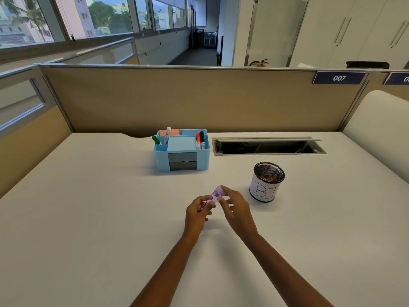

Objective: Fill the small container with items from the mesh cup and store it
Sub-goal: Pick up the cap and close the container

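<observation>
— What did the fingers have?

— Both hands were clamped on the small container (214,197): the left hand (197,212) pinched its near end, the right hand (235,209) its far end. Its long axis ran from about seven o'clock up to one o'clock, held just above the counter (88,207).

— And the mesh cup (266,181)?

— At about two o'clock from the fingers, near but apart, upright, brownish bits inside. The right hand was nearer, so I'd judge it the one to reach. The blue organizer (182,150) stood at eleven o'clock, further back.
</observation>
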Demonstrator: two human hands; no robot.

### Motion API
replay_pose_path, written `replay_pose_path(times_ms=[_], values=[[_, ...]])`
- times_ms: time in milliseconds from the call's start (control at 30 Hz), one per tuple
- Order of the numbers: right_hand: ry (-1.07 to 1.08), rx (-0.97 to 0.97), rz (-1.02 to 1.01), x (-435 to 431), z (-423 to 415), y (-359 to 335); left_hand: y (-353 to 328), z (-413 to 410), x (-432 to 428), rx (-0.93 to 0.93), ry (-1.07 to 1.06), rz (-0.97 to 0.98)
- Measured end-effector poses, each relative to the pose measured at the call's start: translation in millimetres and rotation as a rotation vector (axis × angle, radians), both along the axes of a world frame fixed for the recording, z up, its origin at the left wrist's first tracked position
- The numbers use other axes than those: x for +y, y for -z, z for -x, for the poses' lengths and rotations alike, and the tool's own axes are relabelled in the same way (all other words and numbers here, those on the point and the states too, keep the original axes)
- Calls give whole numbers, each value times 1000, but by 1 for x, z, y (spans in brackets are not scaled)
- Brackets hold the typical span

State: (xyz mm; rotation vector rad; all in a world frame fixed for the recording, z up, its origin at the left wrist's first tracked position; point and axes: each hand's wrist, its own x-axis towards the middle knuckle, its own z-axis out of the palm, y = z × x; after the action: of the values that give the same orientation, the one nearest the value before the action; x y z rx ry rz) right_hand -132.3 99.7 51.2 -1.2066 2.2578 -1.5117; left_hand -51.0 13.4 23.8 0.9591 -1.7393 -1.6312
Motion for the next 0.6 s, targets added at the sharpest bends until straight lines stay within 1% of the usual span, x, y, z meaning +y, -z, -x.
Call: replay_pose_path(times_ms=[67, 167, 333, 433, 600], values=[[0, 31, 17, 2, 2, -1, 1, -1, -1, -3, 17, -47], [-24, 22, 33, 2, 13, -7, 3, -4, -5, -31, 81, -59], [-166, -4, -37, 2, 23, -13, 2, -6, -8, -39, 104, -52], [-192, 0, -65, 1, 28, -15, 1, -7, -8, -35, 113, -33], [-187, -60, -145, -1, 32, -15, -1, -6, -9, -28, 130, 14]])
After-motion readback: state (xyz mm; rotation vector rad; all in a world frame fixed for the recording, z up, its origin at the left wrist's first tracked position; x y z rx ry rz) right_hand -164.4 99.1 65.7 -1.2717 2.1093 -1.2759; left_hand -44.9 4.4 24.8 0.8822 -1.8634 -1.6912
